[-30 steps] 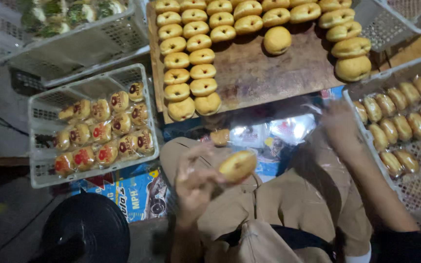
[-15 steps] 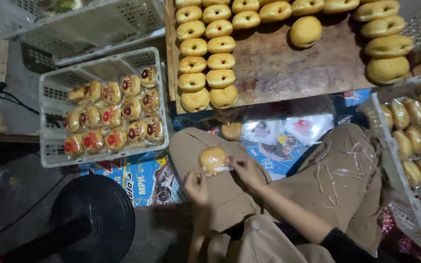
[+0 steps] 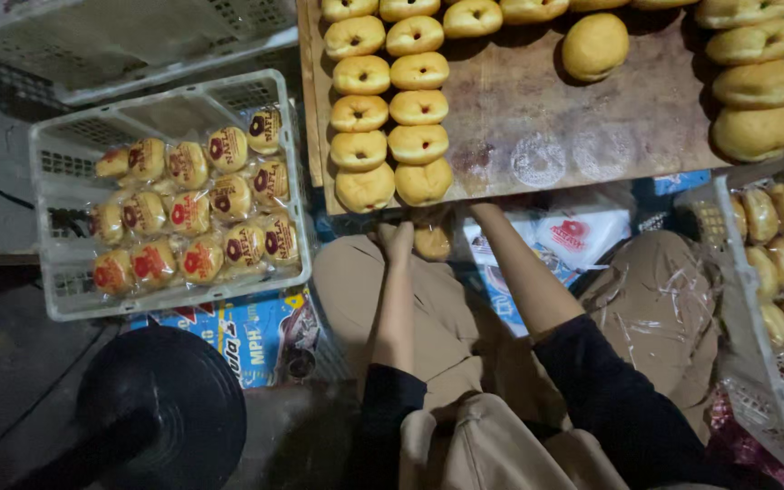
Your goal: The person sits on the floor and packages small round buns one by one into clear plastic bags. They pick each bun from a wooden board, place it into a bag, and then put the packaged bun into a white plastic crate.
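My left hand [image 3: 398, 240] reaches forward over my lap to the near edge of the wooden board [image 3: 537, 100]. Its fingers lie right beside a bun in clear wrap [image 3: 433, 241], which rests just under that edge. I cannot tell if the hand grips it. My right hand [image 3: 483, 214] stretches to the same edge, beside white plastic packets with red marks [image 3: 575, 234], and its fingers are hidden in the shadow there. On the board lie rows of unwrapped golden buns [image 3: 390, 109].
A white crate [image 3: 56, 227] at the left holds several wrapped buns [image 3: 194, 213]. Another crate [image 3: 728, 245] of buns stands at the right, and empty crates [image 3: 129, 45] sit at the back left. A round black object [image 3: 161, 408] is on the floor beside a printed carton [image 3: 247, 331].
Both hands held a bun over my lap half a second ago. They have since moved forward to the board's edge, and that bun is no longer seen in them.
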Available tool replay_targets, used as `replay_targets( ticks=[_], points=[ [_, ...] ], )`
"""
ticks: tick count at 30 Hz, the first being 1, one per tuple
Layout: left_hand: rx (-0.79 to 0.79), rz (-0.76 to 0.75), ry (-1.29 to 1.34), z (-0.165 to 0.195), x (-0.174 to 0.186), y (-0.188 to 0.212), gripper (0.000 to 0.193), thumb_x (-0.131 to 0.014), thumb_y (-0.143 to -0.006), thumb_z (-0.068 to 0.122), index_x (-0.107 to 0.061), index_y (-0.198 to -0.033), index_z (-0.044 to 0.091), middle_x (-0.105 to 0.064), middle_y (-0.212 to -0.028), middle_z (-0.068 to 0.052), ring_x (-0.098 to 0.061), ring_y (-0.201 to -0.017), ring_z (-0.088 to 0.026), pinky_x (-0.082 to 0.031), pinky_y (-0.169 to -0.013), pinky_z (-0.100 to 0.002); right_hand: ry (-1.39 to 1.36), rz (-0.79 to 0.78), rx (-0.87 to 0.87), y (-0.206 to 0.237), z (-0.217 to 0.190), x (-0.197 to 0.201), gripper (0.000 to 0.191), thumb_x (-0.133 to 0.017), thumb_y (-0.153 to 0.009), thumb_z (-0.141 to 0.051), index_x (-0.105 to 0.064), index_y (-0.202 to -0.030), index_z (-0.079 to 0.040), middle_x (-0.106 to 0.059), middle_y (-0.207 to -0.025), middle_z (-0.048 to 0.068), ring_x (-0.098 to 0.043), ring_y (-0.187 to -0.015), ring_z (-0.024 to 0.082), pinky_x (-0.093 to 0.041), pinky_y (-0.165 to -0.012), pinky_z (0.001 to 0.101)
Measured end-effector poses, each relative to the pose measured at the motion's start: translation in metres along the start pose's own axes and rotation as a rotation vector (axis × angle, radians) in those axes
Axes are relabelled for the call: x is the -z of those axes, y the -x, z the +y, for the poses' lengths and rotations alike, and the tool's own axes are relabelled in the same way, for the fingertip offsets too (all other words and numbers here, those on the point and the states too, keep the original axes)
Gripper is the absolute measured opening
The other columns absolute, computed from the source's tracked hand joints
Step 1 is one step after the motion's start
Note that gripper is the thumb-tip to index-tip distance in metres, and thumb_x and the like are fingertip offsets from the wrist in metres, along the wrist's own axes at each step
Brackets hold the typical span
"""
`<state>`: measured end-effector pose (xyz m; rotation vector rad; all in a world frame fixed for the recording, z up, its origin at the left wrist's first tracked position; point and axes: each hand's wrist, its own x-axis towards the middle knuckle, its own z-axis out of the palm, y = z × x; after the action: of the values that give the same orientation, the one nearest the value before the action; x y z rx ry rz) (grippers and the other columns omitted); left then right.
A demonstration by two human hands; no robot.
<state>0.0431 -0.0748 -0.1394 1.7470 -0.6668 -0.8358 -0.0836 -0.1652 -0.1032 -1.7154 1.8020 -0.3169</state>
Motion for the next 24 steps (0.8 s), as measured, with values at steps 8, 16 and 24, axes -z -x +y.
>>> replay_targets(
  ticks=[8,16,24],
  points=[
    [0.221,-0.108,-0.036,-0.014,-0.005,-0.007,0.06,-0.076,-0.081,0.019,-0.06,-0.134,-0.002,-0.062,-0.136,-0.015,-0.058,-0.119,-0.023,-0.047,-0.103,-0.034,0.111,0.015,0.063,-0.021,0.024,-0.001,0.071,-0.086,-0.079,-0.044,-0.058,-0.126,0.002,-0.072,-0.112,0.013,-0.067,-0.096,0.02,-0.057,-0.078,0.0336],
    [0.299,-0.128,0.195,-0.029,-0.008,-0.015,0.052,-0.068,-0.087,0.027,-0.059,-0.131,0.001,-0.062,-0.125,-0.013,-0.061,-0.108,-0.022,-0.052,-0.092,-0.036,0.107,-0.019,0.076,-0.024,0.028,-0.009,0.073,-0.084,-0.081,-0.046,-0.057,-0.129,0.002,-0.072,-0.112,0.012,-0.069,-0.097,0.021,-0.057,-0.079,0.034],
    [0.023,-0.32,-0.118,0.01,0.021,0.0,0.043,-0.063,-0.095,0.037,-0.075,-0.11,-0.001,-0.076,-0.103,-0.012,-0.069,-0.091,-0.023,-0.055,-0.083,-0.038,-0.409,-0.291,-0.059,0.03,0.011,-0.006,0.075,-0.081,-0.083,-0.048,-0.055,-0.132,0.002,-0.071,-0.112,0.011,-0.07,-0.097,0.022,-0.058,-0.08,0.0344]
  ],
)
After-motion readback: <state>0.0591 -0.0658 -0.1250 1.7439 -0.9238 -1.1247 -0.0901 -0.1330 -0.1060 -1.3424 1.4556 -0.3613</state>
